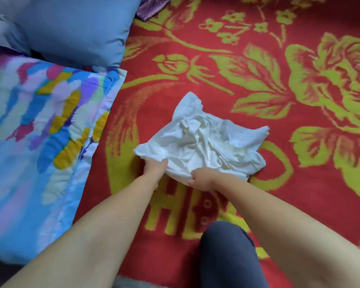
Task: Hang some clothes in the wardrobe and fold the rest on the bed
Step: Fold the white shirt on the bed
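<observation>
Mid-frame on the bed, both hands, left and right, have fingers clamped on the crumpled cloth's near edge, probably to spread it for folding.

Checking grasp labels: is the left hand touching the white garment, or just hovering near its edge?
Touching. The head view shows the left hand gripping the near-left edge of the white garment, cloth bunched against its fingers with no gap.

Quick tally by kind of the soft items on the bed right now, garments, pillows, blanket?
White garment, crumpled, gripped at its near edge by the left hand and right hand: 1
Purple cloth, only partly in view at the top edge: 1
Pillows: 2, one plain blue pillow, one multicoloured pillow
Red floral blanket: 1
Total: 5
</observation>
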The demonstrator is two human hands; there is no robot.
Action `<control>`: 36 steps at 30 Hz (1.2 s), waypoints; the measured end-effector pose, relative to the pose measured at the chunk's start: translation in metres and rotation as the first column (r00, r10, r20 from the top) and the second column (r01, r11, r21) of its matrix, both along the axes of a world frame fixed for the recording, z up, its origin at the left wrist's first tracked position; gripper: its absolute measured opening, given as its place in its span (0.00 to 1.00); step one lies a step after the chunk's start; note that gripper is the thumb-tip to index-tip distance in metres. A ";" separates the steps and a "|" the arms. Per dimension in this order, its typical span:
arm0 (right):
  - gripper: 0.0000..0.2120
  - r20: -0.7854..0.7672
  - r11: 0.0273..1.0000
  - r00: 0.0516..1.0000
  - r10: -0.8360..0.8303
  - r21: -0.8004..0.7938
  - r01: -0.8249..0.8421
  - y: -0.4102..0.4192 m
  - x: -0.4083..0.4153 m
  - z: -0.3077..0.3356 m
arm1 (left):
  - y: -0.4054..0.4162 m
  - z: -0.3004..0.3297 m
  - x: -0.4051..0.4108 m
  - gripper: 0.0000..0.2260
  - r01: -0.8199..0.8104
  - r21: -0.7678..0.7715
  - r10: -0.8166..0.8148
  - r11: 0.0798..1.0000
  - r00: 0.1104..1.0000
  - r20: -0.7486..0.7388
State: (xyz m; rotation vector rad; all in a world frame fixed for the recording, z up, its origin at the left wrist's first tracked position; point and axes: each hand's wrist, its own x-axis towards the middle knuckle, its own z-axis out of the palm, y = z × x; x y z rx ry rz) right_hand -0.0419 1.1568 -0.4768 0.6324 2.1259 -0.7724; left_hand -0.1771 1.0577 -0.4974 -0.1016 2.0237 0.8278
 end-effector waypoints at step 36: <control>0.07 -0.432 0.756 0.888 -0.158 0.525 0.390 0.073 0.222 0.102 | 0.019 0.104 0.048 0.16 0.766 -0.641 -0.703 0.045 -0.432 -0.565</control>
